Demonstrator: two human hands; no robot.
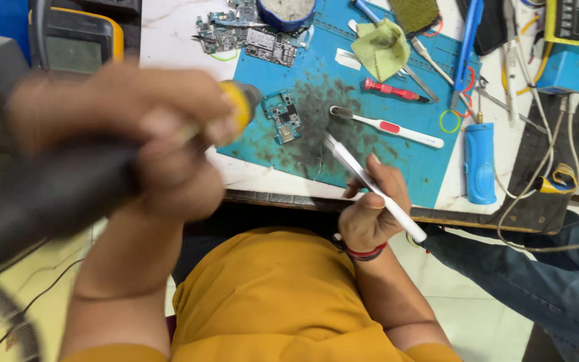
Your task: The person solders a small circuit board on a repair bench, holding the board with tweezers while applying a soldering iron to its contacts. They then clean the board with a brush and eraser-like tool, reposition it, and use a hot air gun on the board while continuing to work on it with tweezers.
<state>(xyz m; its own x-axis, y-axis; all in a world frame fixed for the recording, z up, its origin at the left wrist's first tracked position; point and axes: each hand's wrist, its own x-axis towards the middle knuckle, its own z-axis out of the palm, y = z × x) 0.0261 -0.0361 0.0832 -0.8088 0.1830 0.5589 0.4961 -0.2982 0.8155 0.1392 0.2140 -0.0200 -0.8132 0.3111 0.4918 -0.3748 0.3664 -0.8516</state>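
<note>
The fingers of the left hand (139, 127) were wrapped tight around a thick black tool with a yellow collar near its tip (239, 107), most likely a hot-air handpiece; the hand was close to the camera and blurred, so the exact grip could not be read beyond that closed wrap. The tool's nozzle end pointed toward a small green circuit board with metal shields (284, 117), which lay flat on a blue rubber work mat (437, 174), just beyond the tip and not touching it.

The fingers of the right hand (373, 211) pinched a slim white stick-shaped tool (370, 184), thumb and forefinger pressed on its shaft, its far end resting on the dark smudged patch of the mat to the right of the board. A red thread band sat on that wrist.

Farther out on the mat lay a white toothbrush with a red grip patch (390, 129), a red-handled screwdriver (391, 89), a folded yellow-green cloth (383, 48) and a blue cylindrical tool (480, 163). More bare circuit boards (249, 33) were heaped at the mat's upper left edge.

The risk, as I judged it, lay in the loose board: it was unclamped, so a nudge or blast from the handpiece could slide it or shift small parts. A hot tip held near the cloth or fingers could scorch either.
</note>
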